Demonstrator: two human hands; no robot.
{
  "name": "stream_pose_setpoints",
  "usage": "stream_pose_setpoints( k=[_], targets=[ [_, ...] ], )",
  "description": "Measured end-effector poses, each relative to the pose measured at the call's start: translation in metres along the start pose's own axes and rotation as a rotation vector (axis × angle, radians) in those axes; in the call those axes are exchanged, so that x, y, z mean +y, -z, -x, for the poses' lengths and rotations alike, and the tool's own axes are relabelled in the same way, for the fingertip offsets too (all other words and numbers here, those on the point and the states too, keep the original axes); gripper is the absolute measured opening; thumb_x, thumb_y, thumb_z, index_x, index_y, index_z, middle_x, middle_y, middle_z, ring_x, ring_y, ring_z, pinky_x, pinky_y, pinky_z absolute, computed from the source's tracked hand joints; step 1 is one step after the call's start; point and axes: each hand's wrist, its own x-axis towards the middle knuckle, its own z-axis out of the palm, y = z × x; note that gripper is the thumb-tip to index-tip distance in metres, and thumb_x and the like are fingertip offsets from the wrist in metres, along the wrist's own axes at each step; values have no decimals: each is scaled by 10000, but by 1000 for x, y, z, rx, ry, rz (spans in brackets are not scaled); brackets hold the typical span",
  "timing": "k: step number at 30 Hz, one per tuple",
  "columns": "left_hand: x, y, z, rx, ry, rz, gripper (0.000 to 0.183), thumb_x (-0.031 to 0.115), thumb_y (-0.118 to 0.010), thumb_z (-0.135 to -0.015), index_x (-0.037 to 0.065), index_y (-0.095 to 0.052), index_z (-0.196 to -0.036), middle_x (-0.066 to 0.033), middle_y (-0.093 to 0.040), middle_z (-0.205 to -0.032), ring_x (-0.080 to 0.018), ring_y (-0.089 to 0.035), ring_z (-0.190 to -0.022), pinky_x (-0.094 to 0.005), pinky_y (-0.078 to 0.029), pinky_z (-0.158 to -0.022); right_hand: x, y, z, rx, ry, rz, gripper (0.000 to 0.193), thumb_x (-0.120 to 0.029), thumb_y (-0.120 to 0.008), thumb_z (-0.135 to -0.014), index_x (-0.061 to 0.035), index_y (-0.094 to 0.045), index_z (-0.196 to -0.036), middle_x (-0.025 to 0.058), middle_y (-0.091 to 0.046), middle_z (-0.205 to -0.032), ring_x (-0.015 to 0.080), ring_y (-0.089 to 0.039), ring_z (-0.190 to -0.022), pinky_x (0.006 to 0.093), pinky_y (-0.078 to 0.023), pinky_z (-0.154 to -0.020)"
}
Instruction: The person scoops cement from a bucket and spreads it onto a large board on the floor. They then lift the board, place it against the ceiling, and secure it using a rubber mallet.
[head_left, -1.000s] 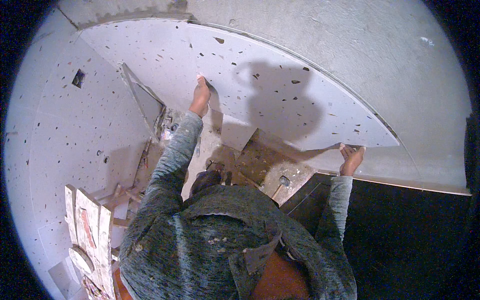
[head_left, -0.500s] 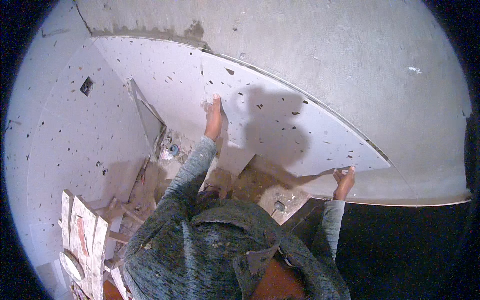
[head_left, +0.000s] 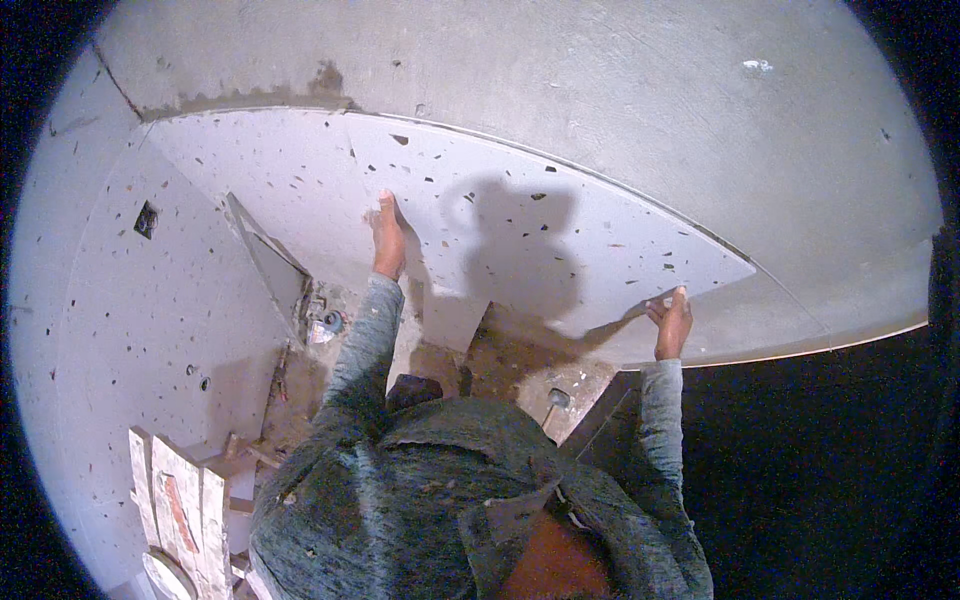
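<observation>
A large white speckled wall tile point(head_left: 430, 205) stands against the wall, beside another speckled tile point(head_left: 270, 165) on its left. My left hand point(head_left: 386, 238) presses on the tile's face close to the seam between the two, its fingers stretched out toward the seam. Farther right, my right hand point(head_left: 672, 325) grips the tile's lower edge near its right corner, fingers bent at the edge. The shadow of my head and arms falls across the tile's middle.
Bare grey plaster point(head_left: 650, 100) rises above the tiles. Speckled tiles with a square cut-out point(head_left: 146, 220) cover the left wall. Below stand a rough wooden plank structure point(head_left: 190, 510), a roll of blue tape or similar ring point(head_left: 333, 321) and a trowel-like tool point(head_left: 557, 400). Darkness fills the lower right.
My view has shifted, so the wall sits further left. Both hands stay in about the same places on the tile, which has not clearly moved.
</observation>
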Motion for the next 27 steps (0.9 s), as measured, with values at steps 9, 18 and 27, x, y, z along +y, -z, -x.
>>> stream_pose_setpoints(
  k=[9, 18, 27],
  targets=[
    [-14, 17, -38, 167, -109, -328, 1032, 722, -412, -884, -153, -281, -1417, -328, -216, -1511, -405, -174, -1433, -412, -145, -1174, 15, -7, -12, 13, 62, 136, 704, -490, -594, -917, 108, -456, -1260, 194, -595, -1041, 268, -667, -806, 351, -564, -686],
    [19, -16, -8, 25, -45, -111, 682, 609, -524, -914, -20, -580, -1170, -85, -579, -1118, -170, -546, -974, -327, -464, -828, 44, 7, -35, 212, 159, 240, 670, -459, -635, -897, 138, -497, -1168, 200, -625, -1031, 251, -668, -758, 344, -558, -648],
    [57, -42, 36, 131, -48, -83, 798, 631, -498, -914, -99, -536, -1236, -130, -591, -1156, -206, -553, -978, -339, -456, -849, -28, -27, 29, 259, 113, 486, 762, -545, -576, -885, 144, -519, -1205, 278, -633, -1087, 289, -658, -986, 358, -508, -855]
  ],
)
